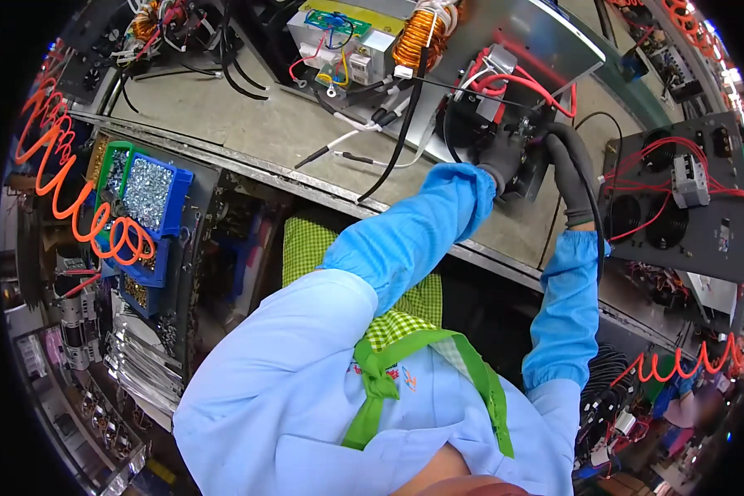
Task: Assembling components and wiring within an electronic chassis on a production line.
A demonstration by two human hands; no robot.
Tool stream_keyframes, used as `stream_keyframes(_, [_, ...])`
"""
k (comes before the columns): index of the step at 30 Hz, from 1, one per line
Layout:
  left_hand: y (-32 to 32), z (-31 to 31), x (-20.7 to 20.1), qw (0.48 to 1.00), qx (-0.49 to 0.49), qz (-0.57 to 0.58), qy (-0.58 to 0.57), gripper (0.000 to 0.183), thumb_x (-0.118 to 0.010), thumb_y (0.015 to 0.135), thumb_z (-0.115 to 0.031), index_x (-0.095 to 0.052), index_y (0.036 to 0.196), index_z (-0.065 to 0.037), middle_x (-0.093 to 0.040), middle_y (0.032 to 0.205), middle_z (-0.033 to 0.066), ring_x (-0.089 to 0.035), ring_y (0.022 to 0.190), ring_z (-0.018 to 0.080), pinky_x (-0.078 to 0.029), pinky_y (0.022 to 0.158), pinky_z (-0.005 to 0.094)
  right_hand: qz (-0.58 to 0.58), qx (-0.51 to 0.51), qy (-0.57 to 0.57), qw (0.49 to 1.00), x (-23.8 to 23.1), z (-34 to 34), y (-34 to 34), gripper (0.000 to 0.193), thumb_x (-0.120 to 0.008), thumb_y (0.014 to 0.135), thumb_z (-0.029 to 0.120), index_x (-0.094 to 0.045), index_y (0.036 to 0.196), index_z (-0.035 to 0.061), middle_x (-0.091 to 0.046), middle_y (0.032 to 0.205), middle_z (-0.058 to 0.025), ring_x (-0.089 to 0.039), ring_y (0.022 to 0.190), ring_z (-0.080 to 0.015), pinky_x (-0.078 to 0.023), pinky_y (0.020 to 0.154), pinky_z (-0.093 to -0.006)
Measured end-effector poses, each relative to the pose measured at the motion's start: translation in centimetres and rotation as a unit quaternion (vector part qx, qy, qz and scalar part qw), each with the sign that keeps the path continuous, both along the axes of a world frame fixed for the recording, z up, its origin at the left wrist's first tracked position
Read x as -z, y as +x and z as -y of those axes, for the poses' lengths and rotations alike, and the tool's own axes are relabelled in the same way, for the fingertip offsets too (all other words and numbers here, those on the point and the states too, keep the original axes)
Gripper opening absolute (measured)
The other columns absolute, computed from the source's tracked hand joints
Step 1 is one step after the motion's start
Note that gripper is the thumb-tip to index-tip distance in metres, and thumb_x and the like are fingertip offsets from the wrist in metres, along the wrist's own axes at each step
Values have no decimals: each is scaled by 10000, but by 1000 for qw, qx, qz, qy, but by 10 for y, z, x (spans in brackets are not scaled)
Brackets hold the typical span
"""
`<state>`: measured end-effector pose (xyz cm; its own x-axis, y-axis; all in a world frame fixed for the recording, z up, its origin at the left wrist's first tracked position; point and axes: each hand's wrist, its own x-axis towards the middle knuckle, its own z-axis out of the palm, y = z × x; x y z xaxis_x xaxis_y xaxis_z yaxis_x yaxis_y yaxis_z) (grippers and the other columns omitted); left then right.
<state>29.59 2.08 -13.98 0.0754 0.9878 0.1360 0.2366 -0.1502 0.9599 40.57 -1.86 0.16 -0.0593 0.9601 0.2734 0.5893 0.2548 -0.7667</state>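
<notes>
A metal equipment chassis lies on the workbench, with red wires and dark parts at its near end. My left hand, in a grey glove, reaches in at that end, its fingers closed around something small by the metal fittings. On the other side of the same spot is my right hand, gloved too, its fingertips bent in toward the fittings. What either hand grips is hidden. A black cable runs down past the right wrist.
On the chassis sit a copper coil and a green circuit board; loose black and white leads trail nearby. At right stands a dark fan panel. Blue bins of screws and a coiled orange hose are at left.
</notes>
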Motion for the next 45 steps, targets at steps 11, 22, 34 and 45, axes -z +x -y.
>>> stream_keyframes(11, [-3, 5, -21, 977, 3, 142, -157, 323, -486, 889, -258, -613, 1109, -58, -648, 943, 172, -624, 860, 302, -471, 764, 404, 41, -18, -31, 999, -18, 3, -11, 232, -557, 872, 148, -604, 1056, 13, -625, 967, -99, -594, 906, -180, -456, 797, -300])
stream_keyframes(22, [-1, -3, -15, 993, 19, 73, -93, 327, -487, 920, -307, -637, 1121, -96, -659, 1001, 186, -624, 937, 361, -477, 804, 427, -7, -31, -37, 999, -13, -6, -16, 258, -568, 876, 180, -609, 1062, 6, -630, 948, -95, -594, 866, -159, -465, 769, -299])
stream_keyframes(34, [1, -9, -37, 965, 65, 132, -217, 302, -503, 911, -284, -662, 1035, -59, -646, 1036, 203, -613, 982, 349, -484, 825, 413, -38, 74, 38, 996, 21, -32, -9, 322, -593, 880, 262, -613, 1110, 38, -680, 865, -132, -641, 792, -199, -477, 712, -337])
stream_keyframes(45, [20, -40, 24, 991, 132, 4, 33, 259, -544, 838, -168, -627, 1070, -89, -631, 1007, 196, -610, 960, 351, -494, 816, 436, 88, 140, 138, 977, 23, -38, -31, 246, -608, 852, 233, -626, 1021, 55, -683, 902, -156, -661, 838, -312, -494, 705, -400])
